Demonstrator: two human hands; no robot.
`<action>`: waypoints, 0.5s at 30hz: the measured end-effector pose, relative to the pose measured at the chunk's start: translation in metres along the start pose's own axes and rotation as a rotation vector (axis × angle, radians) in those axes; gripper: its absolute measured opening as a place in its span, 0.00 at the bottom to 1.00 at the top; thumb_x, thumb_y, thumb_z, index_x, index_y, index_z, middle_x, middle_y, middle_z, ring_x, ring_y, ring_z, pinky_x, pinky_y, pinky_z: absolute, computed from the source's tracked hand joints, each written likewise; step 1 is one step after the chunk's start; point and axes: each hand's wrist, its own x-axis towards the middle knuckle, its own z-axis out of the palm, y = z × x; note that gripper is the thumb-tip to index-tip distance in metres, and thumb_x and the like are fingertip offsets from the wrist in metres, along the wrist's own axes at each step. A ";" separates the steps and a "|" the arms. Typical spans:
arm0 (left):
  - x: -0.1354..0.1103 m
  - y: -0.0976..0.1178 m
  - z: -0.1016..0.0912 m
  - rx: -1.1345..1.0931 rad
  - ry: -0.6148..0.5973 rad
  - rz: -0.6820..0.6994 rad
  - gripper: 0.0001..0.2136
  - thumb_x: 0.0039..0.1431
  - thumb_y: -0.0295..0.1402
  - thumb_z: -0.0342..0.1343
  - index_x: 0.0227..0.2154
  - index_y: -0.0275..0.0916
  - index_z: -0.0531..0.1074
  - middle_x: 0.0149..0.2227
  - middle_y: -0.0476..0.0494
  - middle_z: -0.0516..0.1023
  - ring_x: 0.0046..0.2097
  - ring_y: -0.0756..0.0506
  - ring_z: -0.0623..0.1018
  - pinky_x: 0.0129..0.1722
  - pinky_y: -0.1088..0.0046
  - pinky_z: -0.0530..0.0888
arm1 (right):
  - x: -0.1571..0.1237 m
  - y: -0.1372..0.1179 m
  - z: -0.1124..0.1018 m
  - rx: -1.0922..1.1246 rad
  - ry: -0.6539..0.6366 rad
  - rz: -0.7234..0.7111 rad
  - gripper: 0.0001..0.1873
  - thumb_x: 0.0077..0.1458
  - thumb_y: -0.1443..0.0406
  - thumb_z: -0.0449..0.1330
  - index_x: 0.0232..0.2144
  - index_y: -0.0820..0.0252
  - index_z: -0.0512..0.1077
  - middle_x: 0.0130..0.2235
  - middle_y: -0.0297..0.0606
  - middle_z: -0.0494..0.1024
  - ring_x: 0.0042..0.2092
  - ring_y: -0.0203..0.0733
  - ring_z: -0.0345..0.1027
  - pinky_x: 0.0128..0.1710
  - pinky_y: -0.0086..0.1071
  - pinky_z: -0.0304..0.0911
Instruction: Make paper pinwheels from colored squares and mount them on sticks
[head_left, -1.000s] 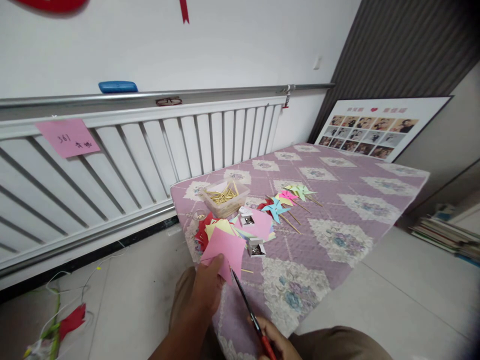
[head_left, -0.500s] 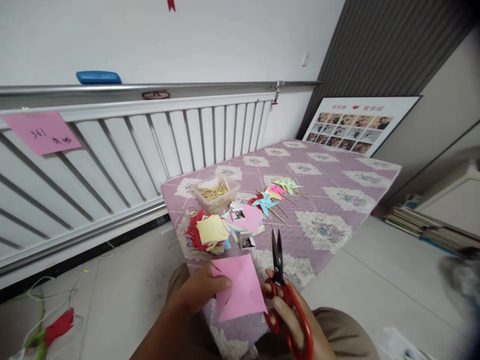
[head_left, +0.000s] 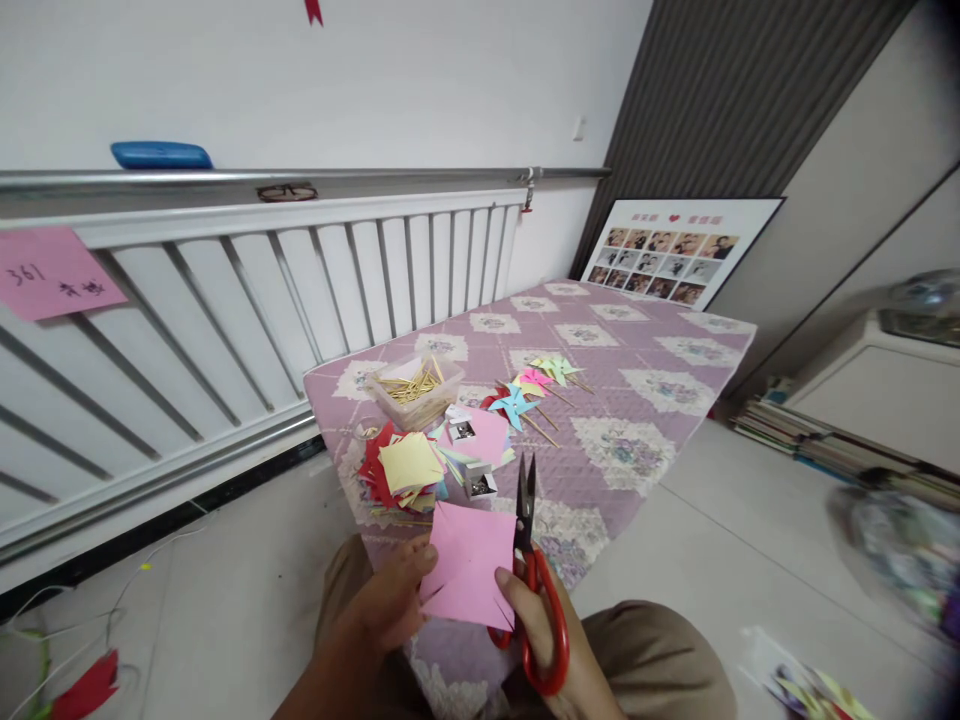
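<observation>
My left hand [head_left: 397, 588] pinches the left edge of a pink paper square [head_left: 471, 560], which has slits cut in from its corners. My right hand [head_left: 544, 630] is closed around red-handled scissors [head_left: 526, 500], their dark blades pointing away from me and slightly apart. The right thumb also presses on the paper's right edge. Just beyond the paper lie a stack of yellow and red paper squares [head_left: 409, 465] and a small white box of metal pieces [head_left: 480, 482]. Finished paper pinwheels on sticks [head_left: 514, 406] rest farther off.
A clear plastic box [head_left: 420, 392] of short golden sticks stands near the white radiator [head_left: 360, 280]. The table [head_left: 600, 365] wears a purple floral cloth. At its far end leans a photo board [head_left: 667, 250]. Piled books [head_left: 802, 445] are on the floor to the right.
The paper has turned and its right edge has come under my right thumb. The scissors have moved left, close against the paper. The whole view has shifted a little to the right.
</observation>
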 end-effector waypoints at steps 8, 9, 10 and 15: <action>0.010 -0.041 0.015 -0.176 -0.151 0.085 0.16 0.52 0.40 0.63 0.44 0.43 0.77 0.47 0.40 0.79 0.47 0.39 0.77 0.38 0.69 0.74 | 0.002 -0.002 0.008 0.111 0.204 -0.136 0.19 0.46 0.57 0.68 0.40 0.57 0.70 0.33 0.36 0.80 0.32 0.45 0.74 0.28 0.33 0.70; 0.012 -0.045 0.017 -0.187 -0.119 0.124 0.15 0.52 0.39 0.64 0.43 0.43 0.77 0.46 0.40 0.79 0.46 0.40 0.78 0.39 0.69 0.74 | 0.002 0.001 0.007 0.101 0.206 -0.151 0.20 0.47 0.57 0.67 0.41 0.57 0.69 0.35 0.37 0.80 0.34 0.47 0.75 0.31 0.34 0.70; 0.015 -0.049 0.020 -0.194 -0.083 0.147 0.16 0.52 0.38 0.64 0.44 0.43 0.76 0.46 0.40 0.80 0.45 0.41 0.78 0.41 0.69 0.74 | 0.002 0.003 0.006 0.084 0.200 -0.166 0.20 0.48 0.56 0.66 0.42 0.57 0.69 0.37 0.38 0.80 0.36 0.48 0.75 0.33 0.35 0.71; 0.020 -0.047 0.032 -0.202 0.073 0.154 0.19 0.51 0.33 0.64 0.47 0.40 0.73 0.44 0.40 0.80 0.49 0.39 0.78 0.50 0.63 0.72 | 0.001 0.013 -0.001 -0.117 0.180 -0.287 0.23 0.51 0.56 0.65 0.46 0.57 0.67 0.39 0.38 0.78 0.40 0.47 0.73 0.40 0.35 0.69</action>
